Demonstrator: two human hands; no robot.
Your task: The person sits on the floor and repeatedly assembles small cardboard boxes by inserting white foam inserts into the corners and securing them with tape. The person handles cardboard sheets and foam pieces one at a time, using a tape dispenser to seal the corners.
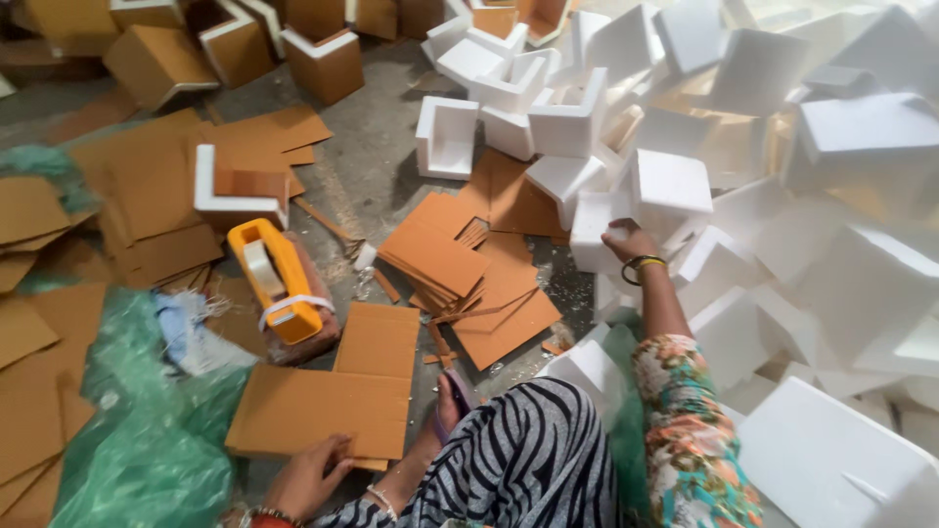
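- Reaching out to the right, your right hand (629,242) closes its fingers on a white foam corner piece (599,230) at the edge of the big foam pile (831,244).
- Resting low at the bottom of the view, your left hand (311,476) lies flat with loose fingers on the near edge of an L-shaped cardboard sheet (328,396) on the floor, pressing rather than gripping it.
- Just beyond that sheet sits a yellow tape dispenser (277,279).
- Between your hands lies a stack of cut cardboard pieces (460,269) on the concrete floor (367,156).
- Green plastic sheeting (147,430) is bunched at your left.
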